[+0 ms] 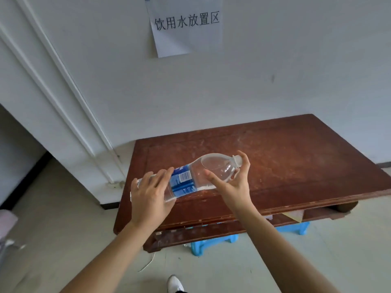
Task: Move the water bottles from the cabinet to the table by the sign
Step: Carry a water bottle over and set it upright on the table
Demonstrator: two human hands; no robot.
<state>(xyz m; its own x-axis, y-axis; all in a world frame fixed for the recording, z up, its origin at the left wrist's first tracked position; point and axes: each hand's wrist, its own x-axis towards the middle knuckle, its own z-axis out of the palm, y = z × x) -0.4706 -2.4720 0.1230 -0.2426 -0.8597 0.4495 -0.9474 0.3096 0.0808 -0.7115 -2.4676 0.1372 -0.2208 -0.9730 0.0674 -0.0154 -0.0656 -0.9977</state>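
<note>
A clear plastic water bottle (196, 175) with a blue label and a white cap lies almost on its side in the air, above the near left part of a low brown wooden table (296, 166). My left hand (149, 197) grips its base end. My right hand (234, 182) holds its neck, with fingers curled round the cap. A white paper sign (186, 26) with black characters hangs on the wall above the table. The cabinet is out of view.
The table stands against a white wall, with blue plastic stools (213, 243) tucked under its front edge. White pipes (69, 98) run slantwise down the wall at the left. Pale floor lies in front, and a white shoe (175, 284) shows at the bottom.
</note>
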